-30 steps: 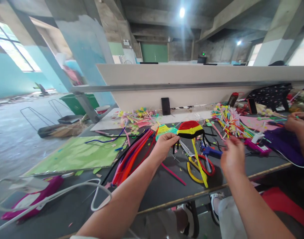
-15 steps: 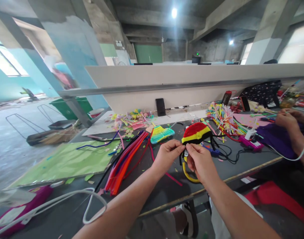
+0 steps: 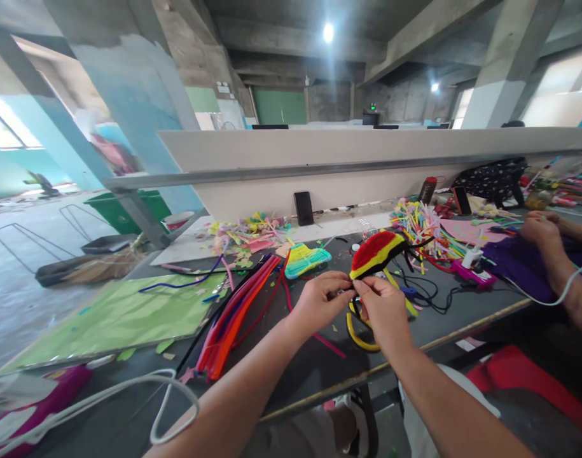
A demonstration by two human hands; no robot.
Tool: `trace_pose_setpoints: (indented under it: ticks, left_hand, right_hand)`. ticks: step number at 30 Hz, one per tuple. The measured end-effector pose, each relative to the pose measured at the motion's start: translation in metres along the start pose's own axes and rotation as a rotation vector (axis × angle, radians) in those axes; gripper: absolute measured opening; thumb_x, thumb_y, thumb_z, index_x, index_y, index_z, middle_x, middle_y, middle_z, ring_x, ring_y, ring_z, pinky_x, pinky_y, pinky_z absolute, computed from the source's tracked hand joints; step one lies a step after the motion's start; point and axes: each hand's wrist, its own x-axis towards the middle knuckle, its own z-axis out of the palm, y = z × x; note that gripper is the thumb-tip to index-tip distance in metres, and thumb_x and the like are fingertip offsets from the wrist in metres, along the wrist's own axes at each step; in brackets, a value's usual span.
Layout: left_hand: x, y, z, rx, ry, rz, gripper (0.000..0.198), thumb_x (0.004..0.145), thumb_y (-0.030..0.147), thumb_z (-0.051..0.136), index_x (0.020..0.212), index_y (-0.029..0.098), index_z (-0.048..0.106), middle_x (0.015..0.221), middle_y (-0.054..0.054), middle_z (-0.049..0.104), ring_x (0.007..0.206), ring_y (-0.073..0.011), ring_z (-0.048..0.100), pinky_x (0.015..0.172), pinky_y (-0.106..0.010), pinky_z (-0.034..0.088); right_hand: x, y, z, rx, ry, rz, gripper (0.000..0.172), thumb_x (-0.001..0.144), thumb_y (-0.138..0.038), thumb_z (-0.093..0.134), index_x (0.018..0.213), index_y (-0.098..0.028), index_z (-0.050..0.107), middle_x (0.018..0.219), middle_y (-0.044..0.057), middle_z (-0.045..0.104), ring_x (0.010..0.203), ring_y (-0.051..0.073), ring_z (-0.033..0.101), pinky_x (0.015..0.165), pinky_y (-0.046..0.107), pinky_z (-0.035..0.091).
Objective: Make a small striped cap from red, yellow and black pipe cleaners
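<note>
A domed pipe-cleaner piece (image 3: 377, 253) with red, yellow and black bands is held up over the table, black stem ends trailing at its right. My left hand (image 3: 319, 300) pinches its lower left edge between thumb and fingers. Right beside it, my right hand (image 3: 385, 312) is closed on the same edge, fingertips nearly touching the left ones. What lies between the fingertips is partly hidden. Under the hands a yellow pipe-cleaner loop (image 3: 355, 336) rests on the table. Left of them lies a similar yellow and turquoise piece (image 3: 307, 259).
Red, orange and purple pipe cleaners (image 3: 240, 318) lie in a bundle at left, near a green sheet (image 3: 142, 312). A magenta glue gun (image 3: 37, 407) with white cable sits front left. A phone (image 3: 303, 208) leans against the partition. At right are another person's hands (image 3: 546, 232).
The striped piece has tilted, its right end now higher. My hands stay together at its lower edge, with small finger shifts. The camera view has shifted slightly.
</note>
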Motion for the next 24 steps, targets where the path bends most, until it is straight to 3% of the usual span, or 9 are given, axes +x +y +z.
trace_pose_setpoints:
  ticks: [5,10,17,24]
  left_hand:
    - [0.005,-0.012,-0.016,-0.236,0.048,-0.197,0.023,0.078,0.036,0.066,0.087,0.015,0.071,0.086,-0.007,0.066,0.076,-0.0159,0.059,0.069,-0.026,0.046]
    - [0.004,-0.019,-0.015,-0.481,0.031,-0.338,0.029,0.068,0.038,0.075,0.083,0.014,0.071,0.077,-0.004,0.067,0.067,-0.0138,0.057,0.066,-0.026,0.045]
    - [0.004,-0.019,-0.014,-0.427,0.020,-0.275,0.022,0.069,0.035,0.075,0.075,0.014,0.070,0.071,-0.002,0.064,0.066,-0.0123,0.055,0.065,-0.023,0.043]
    - [0.001,-0.021,-0.003,-0.161,0.111,-0.031,0.016,0.081,0.031,0.064,0.075,0.016,0.065,0.070,0.000,0.058,0.068,-0.0117,0.052,0.065,-0.023,0.041]
  right_hand:
    - [-0.005,-0.004,-0.001,-0.145,-0.018,-0.051,0.028,0.075,-0.046,0.064,0.068,-0.019,0.065,0.045,-0.004,0.047,0.039,0.011,0.042,0.040,0.023,0.031]
    - [-0.011,-0.003,0.002,-0.236,-0.042,-0.145,0.024,0.076,-0.042,0.063,0.066,-0.019,0.065,0.050,-0.002,0.054,0.047,0.013,0.047,0.047,0.024,0.033]
    - [-0.013,-0.001,0.004,-0.379,-0.033,-0.273,0.021,0.078,-0.033,0.061,0.064,-0.019,0.063,0.054,-0.002,0.058,0.051,0.013,0.050,0.052,0.025,0.034]
    - [-0.013,0.002,0.004,-0.392,-0.035,-0.298,0.021,0.080,-0.033,0.059,0.064,-0.019,0.061,0.053,-0.002,0.057,0.050,0.013,0.050,0.052,0.025,0.034]
